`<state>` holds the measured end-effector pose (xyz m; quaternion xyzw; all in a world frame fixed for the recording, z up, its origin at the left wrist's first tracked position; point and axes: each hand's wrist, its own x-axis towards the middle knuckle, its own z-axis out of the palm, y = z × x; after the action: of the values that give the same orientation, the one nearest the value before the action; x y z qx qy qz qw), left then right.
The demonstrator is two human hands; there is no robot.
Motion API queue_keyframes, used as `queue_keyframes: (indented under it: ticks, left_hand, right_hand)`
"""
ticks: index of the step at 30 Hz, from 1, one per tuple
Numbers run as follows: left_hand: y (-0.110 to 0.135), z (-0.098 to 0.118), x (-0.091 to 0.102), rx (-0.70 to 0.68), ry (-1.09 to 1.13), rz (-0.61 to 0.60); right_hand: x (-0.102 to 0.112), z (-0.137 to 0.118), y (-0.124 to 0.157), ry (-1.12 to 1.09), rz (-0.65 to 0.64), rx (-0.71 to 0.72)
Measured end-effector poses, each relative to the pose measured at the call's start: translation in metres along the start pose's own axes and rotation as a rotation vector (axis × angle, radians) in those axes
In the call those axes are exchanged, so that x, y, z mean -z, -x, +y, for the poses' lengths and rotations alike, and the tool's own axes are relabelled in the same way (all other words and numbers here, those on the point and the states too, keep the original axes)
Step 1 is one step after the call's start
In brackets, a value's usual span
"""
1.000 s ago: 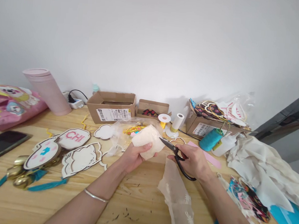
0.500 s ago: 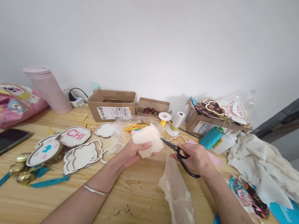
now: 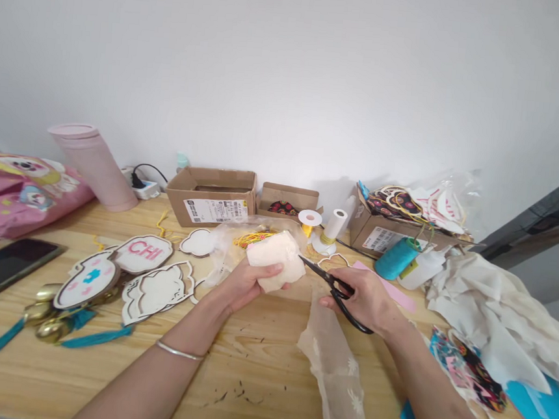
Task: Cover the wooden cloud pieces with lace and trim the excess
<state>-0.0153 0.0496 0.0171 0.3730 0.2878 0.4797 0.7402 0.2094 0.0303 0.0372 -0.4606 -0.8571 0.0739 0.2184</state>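
My left hand (image 3: 242, 283) is closed round a cream lace-covered piece (image 3: 276, 260), held up above the wooden table (image 3: 98, 376). My right hand (image 3: 367, 300) grips black scissors (image 3: 331, 286) by the handles, the blade tips touching the right edge of the cream piece. A long strip of sheer embroidered fabric (image 3: 338, 371) trails down from under the scissors onto the table toward me. A thin silver bangle (image 3: 179, 352) sits on my left wrist.
Cloud-shaped wooden cutouts (image 3: 155, 287), one reading CHI (image 3: 142, 252), lie left with gold bells and teal tassels (image 3: 49, 326). A phone (image 3: 0, 266), pink tumbler (image 3: 92, 167) and pink bag (image 3: 12, 189) are far left. Cardboard boxes (image 3: 209, 200), thread spools (image 3: 395, 259), white cloth (image 3: 490, 313) sit behind and right.
Both hands have stayed together with the scissors at the cream piece. The view has shifted slightly; the hands sit a little lower and nearer the middle.
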Motion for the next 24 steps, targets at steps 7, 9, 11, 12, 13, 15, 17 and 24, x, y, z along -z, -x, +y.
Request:
queue_keyframes:
  ticks: [7, 9, 11, 12, 13, 15, 17, 24]
  left_hand:
    - [0.0, 0.0012, 0.0003, 0.008, -0.023, -0.006]
    - [-0.0001, 0.0015, 0.0005, 0.018, -0.026, 0.002]
    - [0.0, 0.0013, 0.001, 0.021, -0.028, 0.003]
    - [0.0, 0.0011, 0.0013, 0.023, -0.028, 0.001]
    - [0.0, 0.0007, 0.0015, 0.025, -0.027, -0.001]
    - [-0.0002, 0.0, 0.0018, 0.03, -0.025, -0.004]
    - [-0.0006, -0.0003, 0.0015, 0.031, -0.026, -0.005]
    - [-0.0015, -0.0003, 0.0021, 0.06, -0.043, 0.002]
  right_hand:
    - [0.001, 0.0004, 0.0, 0.044, -0.024, -0.021]
    - [0.0013, 0.0002, 0.0003, 0.057, -0.026, -0.026]
    - [0.002, -0.0005, 0.0007, 0.063, -0.031, -0.034]
    - [0.0025, -0.001, 0.0009, 0.062, -0.036, -0.039]
    - [0.0031, -0.0016, 0.0011, 0.06, -0.041, -0.04]
    - [0.0038, -0.0026, 0.001, 0.057, -0.05, -0.035]
    - [0.0037, -0.003, 0.0007, 0.067, -0.045, -0.021]
    - [-0.0035, 0.0032, 0.0019, 0.165, 0.047, 0.035]
